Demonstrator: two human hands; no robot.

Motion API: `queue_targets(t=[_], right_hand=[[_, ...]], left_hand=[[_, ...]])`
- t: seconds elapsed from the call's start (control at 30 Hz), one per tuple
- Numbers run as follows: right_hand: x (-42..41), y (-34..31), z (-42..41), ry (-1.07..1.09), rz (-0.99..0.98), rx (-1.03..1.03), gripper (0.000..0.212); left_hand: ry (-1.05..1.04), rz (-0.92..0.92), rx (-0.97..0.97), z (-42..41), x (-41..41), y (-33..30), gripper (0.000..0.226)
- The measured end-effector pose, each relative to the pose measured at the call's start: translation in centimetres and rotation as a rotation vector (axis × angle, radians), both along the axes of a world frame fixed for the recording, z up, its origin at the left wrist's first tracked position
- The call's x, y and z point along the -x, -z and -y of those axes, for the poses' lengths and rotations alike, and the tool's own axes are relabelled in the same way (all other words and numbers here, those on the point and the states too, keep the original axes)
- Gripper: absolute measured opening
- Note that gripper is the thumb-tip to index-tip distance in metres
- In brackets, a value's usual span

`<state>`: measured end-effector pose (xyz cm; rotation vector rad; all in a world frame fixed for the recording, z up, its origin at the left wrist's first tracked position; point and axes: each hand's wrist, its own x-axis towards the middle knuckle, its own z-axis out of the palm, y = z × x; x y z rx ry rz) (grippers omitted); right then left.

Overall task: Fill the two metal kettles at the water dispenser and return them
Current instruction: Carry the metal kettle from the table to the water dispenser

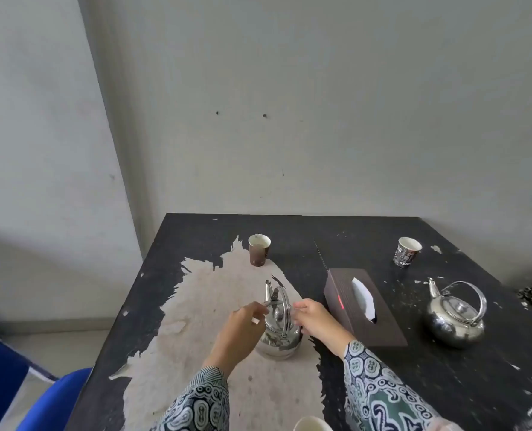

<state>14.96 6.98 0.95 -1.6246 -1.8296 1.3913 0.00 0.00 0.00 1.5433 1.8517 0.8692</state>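
A shiny metal kettle (278, 335) stands on the worn patch of the black table (196, 241), its arched handle upright and its spout pointing away from me. My left hand (241, 328) touches the kettle's left side near the lid rim. My right hand (316, 318) is at the right side by the handle's base. Whether either hand truly grips it is unclear. A second metal kettle (455, 314) stands alone at the right, lid on, handle raised.
A dark tissue box (362, 306) lies between the kettles. A brown paper cup (259, 249) and a printed paper cup (407, 251) stand farther back. Two more cup rims (312, 424) show at the near edge. A blue chair (53, 399) is at the left.
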Motion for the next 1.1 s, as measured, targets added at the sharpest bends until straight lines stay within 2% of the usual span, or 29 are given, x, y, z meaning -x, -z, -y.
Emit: queue_targets(t=[0.1,0.2,0.23,0.33,0.47,0.77,0.87,0.97,1.1], right_hand=[[2.0,0.7,-1.1,-0.022,-0.001,-0.011,0.038],[3.4,1.1,-1.7,-0.002,-0.048,-0.024,0.015],[3.6,1.0,-1.8,-0.001,-0.067,-0.029,0.016],[4.3,0.6,-1.6,-0.052,-0.138,-0.003,0.022],[4.8,-1.4,0.0,-0.156,-0.190,0.001,0.016],[5.4,-11.1,7.8,-0.548,-0.270,0.028,0.014],[6.3,-13.4,11.5,-0.691,-0.268,-0.030,0.020],[7.9,-14.7,14.3,-0.812,-0.287,-0.052,0.016],[12.0,-15.9,18.1,-0.970,-0.285,-0.066,0.017]], left_hand=[[-0.011,0.054,0.002,-1.3,1.1,1.4,0.022],[-0.007,0.086,-0.002,-1.6,2.1,2.2,0.017],[-0.006,0.085,-0.012,-1.5,2.5,2.3,0.016],[-0.001,0.027,-0.065,-0.8,3.5,1.6,0.021],[-0.010,-0.077,-0.159,1.1,4.8,-1.2,0.031],[0.018,-0.306,-0.290,9.2,7.3,-9.3,0.048],[0.037,-0.390,-0.288,13.1,8.1,-11.3,0.033],[0.018,-0.388,-0.242,17.2,9.3,-13.3,0.013],[-0.053,-0.391,-0.176,23.9,12.3,-14.7,0.014]])
